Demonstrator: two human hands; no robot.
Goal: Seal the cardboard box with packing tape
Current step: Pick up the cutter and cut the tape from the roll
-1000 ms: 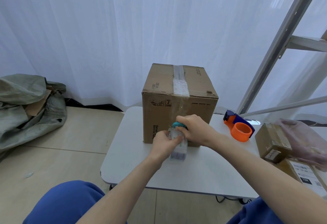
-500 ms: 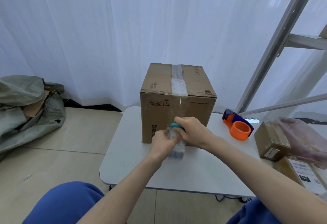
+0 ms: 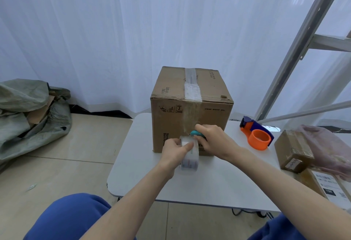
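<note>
Head view: left hand (image 3: 175, 151) grips the tape roll (image 3: 190, 155), right hand (image 3: 212, 138) clasps a teal cutter (image 3: 196, 133) (blade hidden) against the cardboard box (image 3: 190, 114); severing the strip likely comes next.

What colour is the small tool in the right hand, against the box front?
Teal, in the head view: the cutter peeks out of the right hand.

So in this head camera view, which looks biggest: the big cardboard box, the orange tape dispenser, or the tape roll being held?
1. Cardboard box, largest by far.
2. and 3. Orange tape dispenser and tape roll look alike; the roll is nearer the camera and partly hidden by the hands, so I won't rank them.
</note>
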